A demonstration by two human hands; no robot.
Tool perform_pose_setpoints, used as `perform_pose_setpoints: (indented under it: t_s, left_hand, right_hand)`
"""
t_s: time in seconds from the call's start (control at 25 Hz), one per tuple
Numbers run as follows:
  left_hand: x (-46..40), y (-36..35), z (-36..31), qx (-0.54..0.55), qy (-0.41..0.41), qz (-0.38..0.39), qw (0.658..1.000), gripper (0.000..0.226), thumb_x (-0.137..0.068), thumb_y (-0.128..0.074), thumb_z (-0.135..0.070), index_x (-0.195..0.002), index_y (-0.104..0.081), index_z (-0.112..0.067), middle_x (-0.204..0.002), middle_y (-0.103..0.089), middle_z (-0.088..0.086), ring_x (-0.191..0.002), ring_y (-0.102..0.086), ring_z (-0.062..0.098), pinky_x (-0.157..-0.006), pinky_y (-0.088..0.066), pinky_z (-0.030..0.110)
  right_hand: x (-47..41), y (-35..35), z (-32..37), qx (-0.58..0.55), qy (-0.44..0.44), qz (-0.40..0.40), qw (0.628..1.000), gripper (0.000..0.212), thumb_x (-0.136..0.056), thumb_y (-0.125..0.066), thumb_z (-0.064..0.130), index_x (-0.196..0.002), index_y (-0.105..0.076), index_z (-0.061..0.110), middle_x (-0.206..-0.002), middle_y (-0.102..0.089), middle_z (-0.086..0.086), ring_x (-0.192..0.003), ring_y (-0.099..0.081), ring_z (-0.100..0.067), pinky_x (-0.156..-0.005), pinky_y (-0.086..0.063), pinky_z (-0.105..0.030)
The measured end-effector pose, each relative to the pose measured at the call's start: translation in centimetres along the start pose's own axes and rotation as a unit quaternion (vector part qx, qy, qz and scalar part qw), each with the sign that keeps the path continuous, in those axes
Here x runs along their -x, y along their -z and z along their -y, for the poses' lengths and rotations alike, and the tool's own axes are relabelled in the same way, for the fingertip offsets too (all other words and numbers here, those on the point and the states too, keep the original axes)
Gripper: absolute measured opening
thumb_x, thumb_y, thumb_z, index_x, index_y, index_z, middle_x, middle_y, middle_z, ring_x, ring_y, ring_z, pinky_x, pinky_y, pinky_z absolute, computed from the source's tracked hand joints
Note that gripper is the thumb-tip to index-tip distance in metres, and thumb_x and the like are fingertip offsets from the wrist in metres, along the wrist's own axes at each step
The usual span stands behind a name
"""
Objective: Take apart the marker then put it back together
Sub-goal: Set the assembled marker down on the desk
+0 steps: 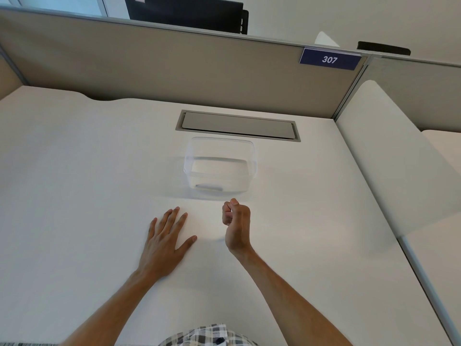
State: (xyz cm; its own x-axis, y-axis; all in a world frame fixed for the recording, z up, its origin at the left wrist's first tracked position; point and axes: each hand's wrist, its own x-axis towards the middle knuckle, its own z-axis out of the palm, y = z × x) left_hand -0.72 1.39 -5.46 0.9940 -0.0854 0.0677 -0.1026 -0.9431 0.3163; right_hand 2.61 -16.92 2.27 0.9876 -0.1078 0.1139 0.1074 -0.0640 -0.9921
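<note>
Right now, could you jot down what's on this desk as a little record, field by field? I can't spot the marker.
left hand: flat on the white desk, fingers spread, holding nothing
right hand: raised on its edge, fingers curled shut; nothing visible inside it
clear plastic container: just beyond the hands, open top, a pale marker-like shape lying inside near the front wall
marker: not clearly identifiable; possibly that shape
cable hatch: grey, closed, behind the container
sign: blue, reads 307, on the partition

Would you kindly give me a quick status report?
Left hand flat, open on desk. Right hand curled shut, contents unseen. Marker not visible; clear container ahead. Nothing blocking.
</note>
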Motion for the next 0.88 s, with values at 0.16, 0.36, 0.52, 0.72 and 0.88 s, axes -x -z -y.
perform_pose_setpoints:
  t_s: [0.16,0.36,0.52,0.72,0.88]
  left_hand:
    - [0.0,-0.1,0.0,0.001,0.000,-0.003,1.000,0.078,-0.087,-0.014,-0.073,-0.150,-0.025,-0.027,-0.161,-0.015,-0.003,-0.148,-0.009,0.015,-0.119,-0.004,0.041]
    - [0.0,-0.1,0.1,-0.007,0.004,0.003,1.000,0.076,-0.088,-0.017,-0.071,-0.150,-0.023,-0.028,-0.161,-0.013,-0.004,-0.148,-0.006,0.014,-0.119,-0.003,0.041]
    - [0.0,-0.1,0.1,-0.002,0.004,-0.002,1.000,0.076,-0.088,-0.018,-0.070,-0.150,-0.025,-0.027,-0.161,-0.016,-0.003,-0.148,-0.009,0.015,-0.119,-0.005,0.042]
    - [0.1,0.0,0.0,-0.005,0.005,0.005,1.000,0.075,-0.088,-0.018,-0.070,-0.151,-0.022,-0.029,-0.161,-0.011,-0.005,-0.148,-0.005,0.013,-0.120,-0.002,0.041]
    - [0.1,0.1,0.0,-0.001,0.006,0.004,1.000,0.075,-0.088,-0.019,-0.070,-0.151,-0.022,-0.029,-0.161,-0.012,-0.005,-0.148,-0.005,0.012,-0.120,-0.002,0.041]
  right_hand:
    - [-0.1,-0.1,0.1,-0.008,0.007,-0.007,1.000,0.038,-0.086,-0.030,0.042,-0.050,-0.020,0.036,-0.047,-0.017,0.011,-0.051,-0.013,-0.008,-0.053,-0.012,-0.025]
    - [0.2,-0.5,0.0,-0.018,0.020,-0.014,1.000,0.038,-0.086,-0.031,0.040,-0.049,-0.022,0.037,-0.048,-0.017,0.011,-0.052,-0.013,-0.009,-0.055,-0.011,-0.029]
    - [0.4,-0.3,-0.1,-0.018,0.022,-0.021,0.999,0.038,-0.086,-0.031,0.040,-0.049,-0.022,0.037,-0.047,-0.017,0.011,-0.051,-0.014,-0.009,-0.055,-0.012,-0.028]
    - [0.7,-0.3,0.2,-0.015,0.016,-0.017,1.000,0.039,-0.087,-0.031,0.040,-0.049,-0.023,0.037,-0.046,-0.018,0.010,-0.051,-0.015,-0.009,-0.054,-0.013,-0.029]
    - [0.7,0.2,1.0,-0.017,0.008,0.026,1.000,0.038,-0.086,-0.037,0.040,-0.053,-0.022,0.029,-0.051,-0.018,0.007,-0.053,-0.016,-0.013,-0.053,-0.013,-0.027]
